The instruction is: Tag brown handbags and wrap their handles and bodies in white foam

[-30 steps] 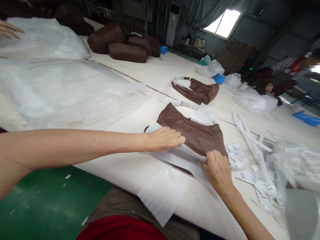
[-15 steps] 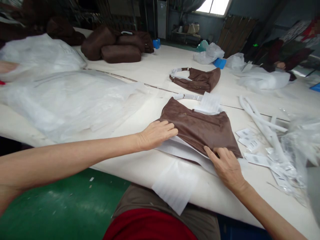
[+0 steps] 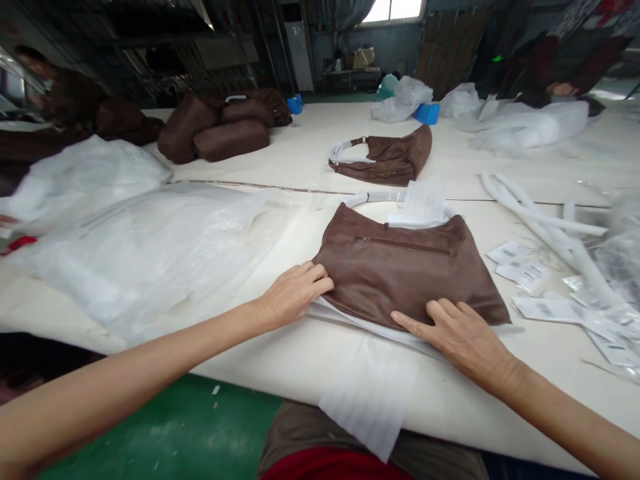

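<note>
A brown handbag (image 3: 400,267) lies flat on the white table in front of me, its zipped side up. White wrapping covers its strap (image 3: 383,197), and a white foam sheet (image 3: 423,202) rests at its top opening. My left hand (image 3: 297,290) is closed on the bag's lower left corner, fingertips bent inward. At the lower right edge, my right hand (image 3: 457,333) grips the bag, fingers curled over it and one digit stretched left along the seam. White sheet material (image 3: 345,317) shows under the bottom edge.
Clear plastic bags (image 3: 165,247) cover the table's left. Another brown handbag (image 3: 400,157) lies behind, with stuffed brown bags (image 3: 233,140) farther back. White tags (image 3: 523,273) and foam tubes (image 3: 540,220) lie right. A foam sheet (image 3: 370,400) hangs over the front edge. Other people sit far left and right.
The handbag's bottom edge lies flatter over the white sheet. My left hand has shifted to the lower left corner, and my right hand's extended digit lies farther left along the seam. The view has turned slightly.
</note>
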Demonstrator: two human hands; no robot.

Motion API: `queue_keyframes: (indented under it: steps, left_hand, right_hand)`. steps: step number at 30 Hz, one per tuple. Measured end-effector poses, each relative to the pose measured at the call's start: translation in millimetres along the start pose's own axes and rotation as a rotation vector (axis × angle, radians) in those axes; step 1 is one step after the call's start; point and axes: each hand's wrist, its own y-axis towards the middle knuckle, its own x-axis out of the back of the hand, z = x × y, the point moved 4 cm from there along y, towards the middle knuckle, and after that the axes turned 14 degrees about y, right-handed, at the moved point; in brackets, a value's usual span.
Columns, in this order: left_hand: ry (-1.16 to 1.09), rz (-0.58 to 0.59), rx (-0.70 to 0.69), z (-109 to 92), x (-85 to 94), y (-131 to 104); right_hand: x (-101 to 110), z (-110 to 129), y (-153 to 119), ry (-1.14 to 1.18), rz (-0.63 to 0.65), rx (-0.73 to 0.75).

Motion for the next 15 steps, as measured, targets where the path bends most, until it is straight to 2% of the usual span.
queue_keyframes:
  steps: [2, 3, 5, 6, 8, 10, 13, 15]
  left_hand:
    - [-0.127, 0.130, -0.004, -4, 23.2, 1]
    - [-0.163, 0.133, -0.022, -10, 35.6, 5]
    - [-0.210, 0.050, -0.060, -25, 52.1, 17]
    - [-0.223, 0.013, -0.108, -35, 52.8, 24]
    - [-0.228, -0.022, -0.233, -53, 39.0, 40]
    - [-0.196, -0.014, -0.328, -62, 13.0, 53]
    - [-0.154, -0.023, -0.345, -58, -21.2, 62]
    - [-0.158, -0.053, -0.332, -52, -32.5, 62]
  right_hand:
    - [-1, -1, 1, 0.011, 0.015, -0.014]
    - [-1, -1, 2, 0.018, 0.022, -0.019]
    - [-2, -2, 3, 0.027, 0.035, -0.024]
    - [-2, -2, 4, 0.028, 0.039, -0.028]
    - [-2, -1, 5, 0.028, 0.037, -0.036]
    - [1, 0, 7, 0.037, 0.024, -0.050]
    - [7, -4, 6, 0.055, -0.002, -0.073]
    - [9, -12, -1, 0.040, -0.026, -0.112]
